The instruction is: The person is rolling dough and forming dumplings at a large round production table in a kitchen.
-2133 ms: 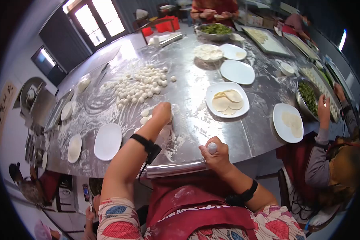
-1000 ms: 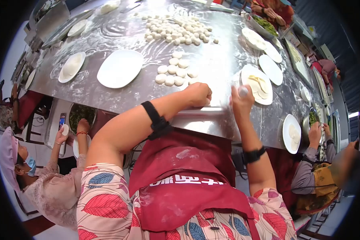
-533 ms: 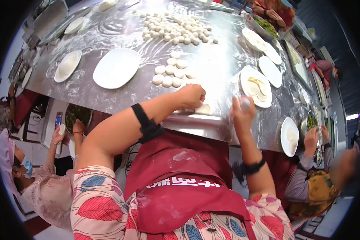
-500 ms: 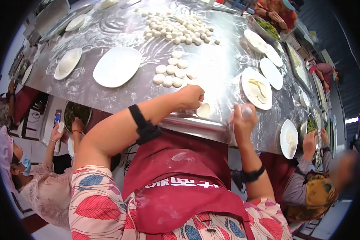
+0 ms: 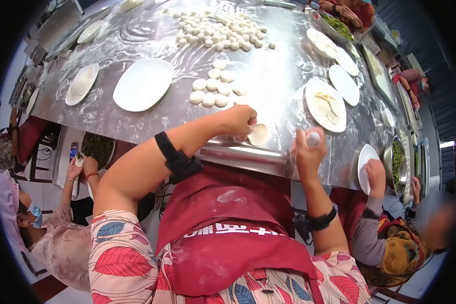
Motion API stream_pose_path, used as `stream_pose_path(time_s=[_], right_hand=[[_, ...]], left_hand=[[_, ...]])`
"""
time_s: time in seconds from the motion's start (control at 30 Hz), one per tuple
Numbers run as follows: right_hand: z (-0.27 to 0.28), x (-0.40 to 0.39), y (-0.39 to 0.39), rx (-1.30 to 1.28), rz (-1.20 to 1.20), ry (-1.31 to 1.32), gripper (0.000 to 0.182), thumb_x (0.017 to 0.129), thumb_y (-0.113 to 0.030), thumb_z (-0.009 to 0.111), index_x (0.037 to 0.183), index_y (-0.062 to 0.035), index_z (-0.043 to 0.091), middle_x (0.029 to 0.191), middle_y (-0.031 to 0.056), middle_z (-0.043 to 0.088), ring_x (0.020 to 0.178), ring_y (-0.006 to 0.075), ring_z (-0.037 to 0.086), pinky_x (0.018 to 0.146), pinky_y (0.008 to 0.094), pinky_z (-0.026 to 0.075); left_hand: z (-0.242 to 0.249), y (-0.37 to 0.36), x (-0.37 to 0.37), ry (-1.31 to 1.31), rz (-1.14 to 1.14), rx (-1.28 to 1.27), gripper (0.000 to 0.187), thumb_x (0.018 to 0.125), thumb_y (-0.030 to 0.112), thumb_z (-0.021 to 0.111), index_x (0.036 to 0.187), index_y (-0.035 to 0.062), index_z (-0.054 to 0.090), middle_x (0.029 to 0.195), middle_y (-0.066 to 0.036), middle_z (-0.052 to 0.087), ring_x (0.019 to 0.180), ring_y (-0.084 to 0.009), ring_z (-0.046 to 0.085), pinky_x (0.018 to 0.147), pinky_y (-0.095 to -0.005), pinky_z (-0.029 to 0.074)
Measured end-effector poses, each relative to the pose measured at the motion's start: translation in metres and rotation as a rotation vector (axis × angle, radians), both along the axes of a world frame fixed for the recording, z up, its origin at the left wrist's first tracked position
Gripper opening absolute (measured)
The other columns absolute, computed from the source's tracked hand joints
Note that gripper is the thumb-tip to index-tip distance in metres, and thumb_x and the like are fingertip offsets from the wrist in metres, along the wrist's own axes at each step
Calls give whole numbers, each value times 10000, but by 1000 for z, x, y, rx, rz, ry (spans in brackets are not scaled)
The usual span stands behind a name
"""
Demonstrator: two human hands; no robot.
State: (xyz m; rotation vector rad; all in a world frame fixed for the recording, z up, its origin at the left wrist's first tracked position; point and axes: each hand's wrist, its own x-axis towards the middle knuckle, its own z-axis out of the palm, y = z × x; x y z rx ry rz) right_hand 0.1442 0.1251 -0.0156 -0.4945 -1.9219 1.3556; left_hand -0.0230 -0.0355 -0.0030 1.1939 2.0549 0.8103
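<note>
A small round dough wrapper (image 5: 258,135) lies near the front edge of the floured metal table (image 5: 268,86). My left hand (image 5: 240,120) pinches the wrapper's left edge between closed fingers. To the right, my right hand (image 5: 309,144) is wrapped round a rolling pin, whose pale rounded end (image 5: 313,138) shows between the fingers; the rest of the pin is hidden or blurred. Beyond my left hand sit several flattened dough pieces (image 5: 212,85), and farther back is a large pile of dough balls (image 5: 220,31).
An empty white plate (image 5: 143,84) stands left, a plate of wrappers (image 5: 326,105) right. More plates stand at both sides. A co-worker at left holds a filled wrapper (image 5: 79,160); another co-worker's hand (image 5: 375,177) is over a plate at right, beside a bowl of greens (image 5: 397,162).
The wrapper by my left hand shows larger and more openly. My right hand stays close to its earlier place with the pin. The right co-worker's hand has moved onto the plate.
</note>
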Motion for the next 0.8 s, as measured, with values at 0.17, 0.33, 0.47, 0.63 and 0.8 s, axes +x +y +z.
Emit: stream_pose_path(time_s=[0.17,0.33,0.47,0.63,0.8], right_hand=[[-8,-82,30,210,-31,-28,195,775,-60,698,814,-9,514,599,65,539,538,130,525,511,292,425],[-5,-27,15,181,-81,-6,203,762,-48,707,811,-8,514,594,63,548,528,127,554,503,284,446],[1,7,-3,57,-32,6,174,774,-22,683,793,-30,510,598,52,553,532,121,556,495,273,438],[-6,-79,26,258,-71,-28,191,767,-50,686,836,-8,513,617,114,569,533,211,558,520,318,438],[-9,-21,15,173,-102,-27,223,760,-66,705,811,-18,493,618,100,534,557,184,548,536,328,439]], left_hand=[[-3,19,3,218,40,-7,211,782,177,604,896,6,651,815,-181,657,788,-309,627,714,-395,478],[1,16,5,171,-14,-35,208,784,173,616,901,5,652,832,-191,658,802,-312,630,720,-381,479],[-1,4,13,-217,60,-67,177,792,148,599,883,2,642,830,-197,653,805,-319,630,727,-388,476],[2,20,14,195,84,-10,222,839,204,569,891,2,643,817,-212,648,809,-343,630,741,-410,475],[-1,20,10,172,14,-25,200,784,170,591,876,1,644,807,-202,649,793,-328,627,726,-399,477]])
